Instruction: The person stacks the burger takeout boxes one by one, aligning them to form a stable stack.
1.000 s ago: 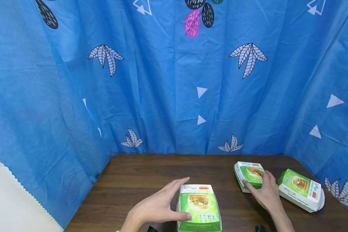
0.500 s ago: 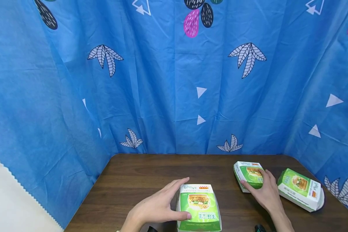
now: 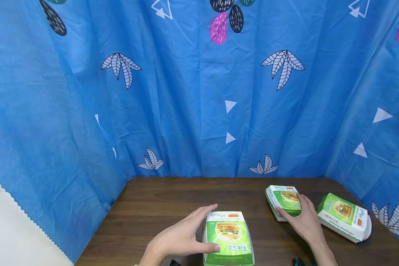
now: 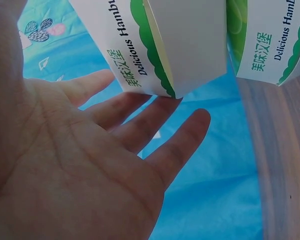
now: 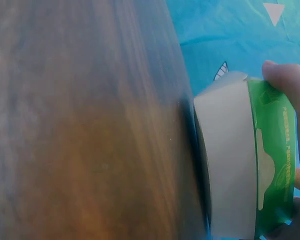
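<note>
In the head view, my left hand (image 3: 183, 234) reaches round the left side of a green and white hamburger box (image 3: 227, 236) at the near middle, thumb on its lid. The left wrist view shows long, fairly straight fingers (image 4: 145, 125) touching that box's white corner, with a second hamburger box (image 4: 265, 40) beside it, lower down against the wood. Farther right, my right hand (image 3: 304, 220) grips another hamburger box (image 3: 282, 199) between thumb and fingers. The right wrist view shows this box's pale wall (image 5: 227, 160) near the tabletop, the thumb over its green lid.
One more hamburger box (image 3: 344, 216) lies turned at an angle, right of my right hand. All stand on a dark wooden table (image 3: 146, 207). A blue patterned curtain (image 3: 186, 92) hangs along the back and sides of the table.
The far box has slid slightly left, with my right hand on it. My left hand and the near box stay as they were.
</note>
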`<action>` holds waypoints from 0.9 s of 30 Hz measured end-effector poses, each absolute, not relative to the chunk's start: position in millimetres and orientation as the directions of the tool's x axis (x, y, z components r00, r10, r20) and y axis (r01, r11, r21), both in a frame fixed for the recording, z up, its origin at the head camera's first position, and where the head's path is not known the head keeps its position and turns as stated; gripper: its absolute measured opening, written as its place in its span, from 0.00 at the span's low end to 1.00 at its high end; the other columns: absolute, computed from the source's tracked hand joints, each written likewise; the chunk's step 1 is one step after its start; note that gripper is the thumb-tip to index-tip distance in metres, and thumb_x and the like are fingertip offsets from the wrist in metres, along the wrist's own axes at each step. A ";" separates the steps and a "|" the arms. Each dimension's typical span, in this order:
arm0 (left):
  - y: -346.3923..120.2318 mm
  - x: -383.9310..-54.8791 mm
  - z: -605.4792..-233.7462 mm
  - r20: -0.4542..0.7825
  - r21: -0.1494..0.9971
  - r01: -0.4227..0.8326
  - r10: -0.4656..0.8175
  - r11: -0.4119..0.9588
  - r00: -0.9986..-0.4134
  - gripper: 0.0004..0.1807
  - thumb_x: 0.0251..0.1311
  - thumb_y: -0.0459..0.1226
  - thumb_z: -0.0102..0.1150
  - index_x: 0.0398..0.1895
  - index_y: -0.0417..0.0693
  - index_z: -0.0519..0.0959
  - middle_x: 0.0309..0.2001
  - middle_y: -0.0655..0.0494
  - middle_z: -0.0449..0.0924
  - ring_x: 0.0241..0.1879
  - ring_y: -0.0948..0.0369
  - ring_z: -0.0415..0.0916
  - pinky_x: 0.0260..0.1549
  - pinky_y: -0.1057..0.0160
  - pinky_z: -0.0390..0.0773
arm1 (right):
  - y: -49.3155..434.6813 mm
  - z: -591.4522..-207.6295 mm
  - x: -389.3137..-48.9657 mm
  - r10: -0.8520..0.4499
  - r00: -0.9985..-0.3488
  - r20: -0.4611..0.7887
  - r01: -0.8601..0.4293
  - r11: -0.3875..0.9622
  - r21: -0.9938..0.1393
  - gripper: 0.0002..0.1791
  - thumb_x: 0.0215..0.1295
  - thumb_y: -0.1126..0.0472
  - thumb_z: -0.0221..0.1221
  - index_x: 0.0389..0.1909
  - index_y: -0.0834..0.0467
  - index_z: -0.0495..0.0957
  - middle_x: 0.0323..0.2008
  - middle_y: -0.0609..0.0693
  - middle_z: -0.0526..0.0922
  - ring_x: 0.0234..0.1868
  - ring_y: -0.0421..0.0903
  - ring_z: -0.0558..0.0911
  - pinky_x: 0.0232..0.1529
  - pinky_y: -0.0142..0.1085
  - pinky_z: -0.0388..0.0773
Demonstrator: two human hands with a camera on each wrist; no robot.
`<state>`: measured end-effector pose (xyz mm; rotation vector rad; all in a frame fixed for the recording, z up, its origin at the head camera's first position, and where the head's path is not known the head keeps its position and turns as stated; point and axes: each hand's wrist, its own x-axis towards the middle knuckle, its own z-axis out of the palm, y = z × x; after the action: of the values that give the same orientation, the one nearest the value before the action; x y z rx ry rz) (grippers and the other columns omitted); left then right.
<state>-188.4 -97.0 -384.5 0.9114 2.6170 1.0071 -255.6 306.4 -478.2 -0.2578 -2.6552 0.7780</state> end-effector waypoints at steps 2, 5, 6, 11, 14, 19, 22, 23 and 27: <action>-96.9 -188.4 -384.1 0.032 0.664 0.471 0.606 0.581 -0.795 0.48 0.48 0.67 0.62 0.70 0.83 0.47 0.70 0.71 0.56 0.63 0.66 0.60 0.58 0.53 0.71 | 305.6 -476.6 -255.1 0.268 -0.922 0.279 0.074 0.829 -0.554 0.64 0.49 0.26 0.61 0.72 0.70 0.50 0.68 0.74 0.52 0.65 0.73 0.57 0.57 0.68 0.58; -96.9 -188.0 -383.8 0.027 0.667 0.465 0.604 0.583 -0.797 0.48 0.48 0.67 0.62 0.70 0.83 0.47 0.70 0.72 0.56 0.62 0.65 0.60 0.57 0.53 0.71 | 304.1 -474.4 -253.9 0.265 -0.925 0.271 0.075 0.829 -0.555 0.64 0.49 0.26 0.61 0.72 0.69 0.51 0.68 0.74 0.52 0.65 0.73 0.57 0.56 0.68 0.59; -96.9 -187.9 -383.7 0.025 0.668 0.462 0.603 0.583 -0.797 0.48 0.48 0.66 0.62 0.70 0.83 0.47 0.70 0.72 0.56 0.62 0.65 0.60 0.57 0.53 0.71 | 303.7 -473.6 -253.5 0.265 -0.926 0.270 0.076 0.829 -0.555 0.64 0.49 0.26 0.61 0.72 0.69 0.51 0.68 0.74 0.52 0.65 0.73 0.57 0.56 0.68 0.59; -97.0 -188.5 -383.3 0.022 0.671 0.457 0.600 0.584 -0.800 0.48 0.47 0.66 0.63 0.70 0.83 0.47 0.69 0.72 0.56 0.62 0.65 0.60 0.57 0.52 0.72 | 301.7 -469.9 -252.1 0.269 -0.922 0.277 0.074 0.826 -0.559 0.64 0.49 0.26 0.61 0.72 0.68 0.51 0.69 0.73 0.52 0.66 0.72 0.57 0.57 0.68 0.59; -97.0 -189.3 -383.9 0.026 0.670 0.460 0.601 0.583 -0.799 0.48 0.47 0.67 0.62 0.70 0.83 0.47 0.70 0.72 0.56 0.63 0.65 0.60 0.57 0.52 0.72 | 301.1 -467.6 -251.5 0.271 -0.921 0.282 0.070 0.823 -0.563 0.63 0.49 0.26 0.61 0.73 0.66 0.50 0.69 0.72 0.52 0.66 0.72 0.57 0.56 0.67 0.59; -97.6 -189.7 -385.4 0.040 0.661 0.477 0.608 0.579 -0.793 0.48 0.48 0.67 0.61 0.71 0.82 0.47 0.70 0.72 0.55 0.63 0.66 0.60 0.58 0.53 0.71 | 300.8 -464.4 -251.3 0.270 -0.920 0.285 0.065 0.821 -0.567 0.63 0.50 0.26 0.60 0.73 0.65 0.50 0.70 0.72 0.51 0.66 0.72 0.56 0.56 0.68 0.59; -98.3 -189.3 -386.1 0.048 0.659 0.486 0.613 0.574 -0.789 0.49 0.49 0.67 0.61 0.72 0.79 0.47 0.70 0.72 0.55 0.64 0.66 0.59 0.59 0.54 0.70 | 300.4 -462.3 -251.2 0.271 -0.916 0.295 0.060 0.820 -0.570 0.62 0.50 0.26 0.60 0.73 0.65 0.51 0.70 0.72 0.51 0.66 0.72 0.56 0.56 0.67 0.59; -98.5 -189.2 -386.2 0.050 0.660 0.487 0.614 0.572 -0.788 0.49 0.49 0.67 0.60 0.73 0.78 0.48 0.70 0.72 0.55 0.64 0.66 0.59 0.59 0.54 0.70 | 300.1 -461.5 -251.1 0.272 -0.915 0.299 0.057 0.819 -0.571 0.62 0.50 0.27 0.60 0.73 0.66 0.51 0.70 0.72 0.51 0.66 0.72 0.56 0.56 0.67 0.59; -98.9 -189.0 -386.3 0.052 0.661 0.488 0.614 0.569 -0.787 0.49 0.49 0.67 0.60 0.73 0.77 0.48 0.70 0.72 0.55 0.64 0.67 0.59 0.59 0.54 0.70 | 298.7 -458.5 -250.0 0.273 -0.907 0.321 0.044 0.819 -0.572 0.60 0.50 0.27 0.61 0.72 0.65 0.54 0.70 0.71 0.52 0.66 0.71 0.57 0.56 0.66 0.59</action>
<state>-189.0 -98.9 -386.3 0.9290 2.6167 1.0176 -250.0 298.7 -458.5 -0.2373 -2.6101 0.8065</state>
